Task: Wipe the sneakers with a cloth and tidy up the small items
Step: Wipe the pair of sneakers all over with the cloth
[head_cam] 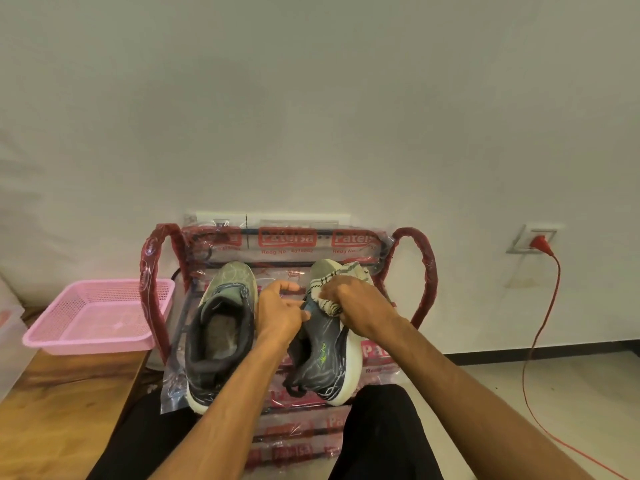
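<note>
Striped cotton cloth, bunched in right hand, pressed on tilted right sneaker; left hand steadies it, grip unclear.

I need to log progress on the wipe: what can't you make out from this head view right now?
- Toe and upper of the right grey sneaker: covered by the white striped cloth and right hand.
- How clean the left grey sneaker is: too blurred to tell.
- Pink plastic basket: right corner behind the red rack handle.
- Small items: none in view.
- Red cable: runs off the lower right edge.
</note>
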`<control>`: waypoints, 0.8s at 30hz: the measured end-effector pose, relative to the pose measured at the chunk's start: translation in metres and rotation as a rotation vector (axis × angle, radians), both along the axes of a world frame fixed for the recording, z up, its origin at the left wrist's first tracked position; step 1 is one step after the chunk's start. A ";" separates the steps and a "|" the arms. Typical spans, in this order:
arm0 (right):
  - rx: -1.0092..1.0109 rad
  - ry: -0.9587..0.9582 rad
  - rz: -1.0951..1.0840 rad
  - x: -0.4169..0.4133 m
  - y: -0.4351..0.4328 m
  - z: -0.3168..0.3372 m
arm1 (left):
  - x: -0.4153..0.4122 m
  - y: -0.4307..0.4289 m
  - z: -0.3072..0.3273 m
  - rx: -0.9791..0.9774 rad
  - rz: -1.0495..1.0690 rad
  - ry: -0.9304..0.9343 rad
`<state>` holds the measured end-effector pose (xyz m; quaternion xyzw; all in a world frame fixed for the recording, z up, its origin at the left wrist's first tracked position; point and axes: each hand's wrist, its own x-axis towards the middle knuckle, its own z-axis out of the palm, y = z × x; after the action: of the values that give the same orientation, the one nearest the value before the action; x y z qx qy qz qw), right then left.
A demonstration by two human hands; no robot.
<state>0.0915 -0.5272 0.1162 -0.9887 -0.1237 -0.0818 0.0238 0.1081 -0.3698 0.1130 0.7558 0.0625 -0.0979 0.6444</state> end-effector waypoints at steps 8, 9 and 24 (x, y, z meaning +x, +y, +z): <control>-0.167 -0.071 0.014 0.011 -0.008 0.012 | -0.001 0.002 0.001 0.055 -0.061 -0.008; -0.185 -0.095 0.005 0.013 -0.008 0.010 | -0.002 0.001 0.001 0.064 -0.066 -0.021; 0.607 -0.122 -0.198 -0.007 -0.010 0.004 | -0.017 -0.005 0.005 0.497 -0.358 -0.270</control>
<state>0.0845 -0.5372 0.1204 -0.9370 0.0018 -0.1759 0.3020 0.0911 -0.3745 0.1182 0.8950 -0.1352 -0.0905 0.4153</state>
